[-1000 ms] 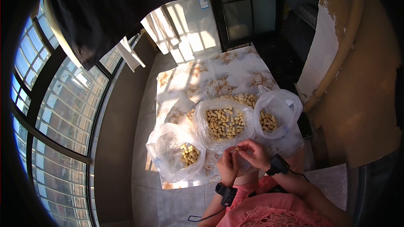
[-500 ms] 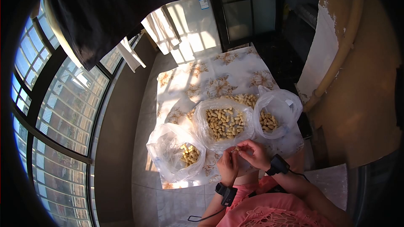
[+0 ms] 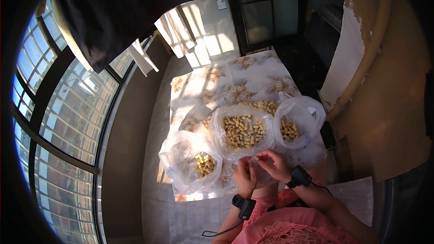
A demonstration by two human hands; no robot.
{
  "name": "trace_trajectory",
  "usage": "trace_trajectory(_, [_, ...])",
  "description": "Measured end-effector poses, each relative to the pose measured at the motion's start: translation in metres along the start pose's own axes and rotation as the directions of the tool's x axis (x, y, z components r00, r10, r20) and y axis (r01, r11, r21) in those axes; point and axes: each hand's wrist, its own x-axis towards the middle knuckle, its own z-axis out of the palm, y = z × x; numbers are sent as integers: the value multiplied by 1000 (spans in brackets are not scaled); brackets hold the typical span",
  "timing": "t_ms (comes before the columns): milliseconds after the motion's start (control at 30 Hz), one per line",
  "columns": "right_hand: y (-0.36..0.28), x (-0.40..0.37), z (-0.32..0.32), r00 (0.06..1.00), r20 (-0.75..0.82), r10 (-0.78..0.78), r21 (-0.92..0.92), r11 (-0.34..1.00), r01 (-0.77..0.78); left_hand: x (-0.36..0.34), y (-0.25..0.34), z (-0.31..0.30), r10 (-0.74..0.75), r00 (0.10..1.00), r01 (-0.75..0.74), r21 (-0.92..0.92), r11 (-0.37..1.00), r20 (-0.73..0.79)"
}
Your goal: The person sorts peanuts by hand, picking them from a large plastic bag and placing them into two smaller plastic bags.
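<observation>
At the near edge of the table, my right hand (image 3: 275, 166) pinches a small pale peanut (image 3: 257, 157) between thumb and fingertips. Close beside it, my left hand (image 3: 245, 176) has its fingers curled together; whatever they may hold is too small to make out. Just beyond both hands stands an open clear plastic bag (image 3: 219, 141) with many peanuts (image 3: 244, 131) in it. A second bag (image 3: 174, 153) to the left holds a smaller heap of peanuts (image 3: 205, 164). More peanuts (image 3: 288, 130) lie in the right bag (image 3: 312, 117).
A flowered cloth covers the table (image 3: 244, 74). Loose peanuts (image 3: 264, 105) lie behind the middle bag. Dark clothing (image 3: 122, 13) hangs above at the left, near the barred window (image 3: 77, 113). A white appliance (image 3: 210, 27) stands behind the table.
My hands have drawn slightly apart at the fingertips. The peanut that was between both hands is now at my right fingertips. The bags have not been moved.
</observation>
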Motion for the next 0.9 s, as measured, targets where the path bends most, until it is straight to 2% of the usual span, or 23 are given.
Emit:
trace_trajectory(167, [-1,-1,2,998,8,59,59,997,-59,-3,-15,1,43,999,-43,-57,997,-6])
trace_trajectory(233, [1,-1,6,997,-82,5,177,984,9,-2,-17,2,-31,999,30,-64,998,-12])
trace_trajectory(267, [-3,1,8,998,-68,1,177,984,12,-1,-13,2,-32,999,30,-62,998,-27])
trace_trajectory(333, [-14,1,13,981,-182,-59,168,982,90,3,-5,4,61,996,-61,8,998,-69])
trace_trajectory(367, [-20,3,15,985,-165,-58,175,981,87,4,-5,4,55,995,-54,18,998,-83])
trace_trajectory(433, [-37,13,16,979,-51,-199,-93,977,194,1,-6,3,-20,999,20,26,999,25])
trace_trajectory(467, [-49,18,22,970,-24,-241,-137,962,235,0,-8,3,-81,995,79,40,996,52])
trace_trajectory(500, [-57,24,30,970,-19,-244,-132,962,240,-2,-16,4,-80,996,78,45,996,45])
trace_trajectory(567, [-70,34,45,941,109,-321,-171,926,336,-7,-35,11,99,992,-111,163,980,77])
trace_trajectory(600, [-74,40,54,942,136,-306,-205,922,329,-5,-31,13,0,1000,-2,83,997,22])
trace_trajectory(633, [-83,43,64,955,162,-249,-169,946,276,-5,-28,14,-43,999,44,49,998,-9])
trace_trajectory(667, [-79,47,75,933,178,-312,-193,919,344,-5,-29,16,-49,999,49,41,998,-22])
trace_trajectory(700, [-72,51,86,907,194,-373,-216,886,410,-4,-30,17,-22,1000,23,61,998,-18])
trace_trajectory(733, [-73,53,94,898,235,-372,-228,877,423,-5,-32,16,-1,1000,2,78,997,-10])
trace_trajectory(900, [-70,55,103,889,238,-390,-210,873,439,-12,-38,13,74,997,-76,116,990,15])
